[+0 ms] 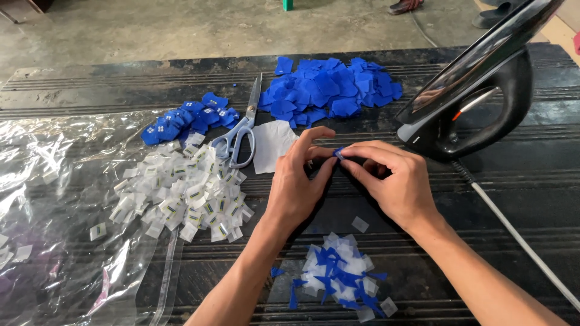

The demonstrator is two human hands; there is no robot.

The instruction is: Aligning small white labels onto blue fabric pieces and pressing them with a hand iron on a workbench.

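Note:
My left hand (299, 181) and my right hand (389, 181) meet over the dark ribbed table (531, 181). Together their fingertips pinch a small blue fabric piece (338, 153). Directly below my hands lies a small heap of blue and white scraps (341, 278). A white fabric square (272, 145) rests just left of my left hand. To the left is a pile of small folded white labels (181, 196). Behind it sits a smaller pile of blue pieces with white marks (187, 118). A large pile of plain blue fabric pieces (332, 90) lies at the back.
Scissors (241, 130) with pale handles lie between the white pile and the white square. A black clothes iron (477, 90) stands upright at the right, its cord (513, 235) running toward the front right. Clear plastic sheeting (54, 199) covers the left side. Feet stand on the concrete floor (181, 24) beyond.

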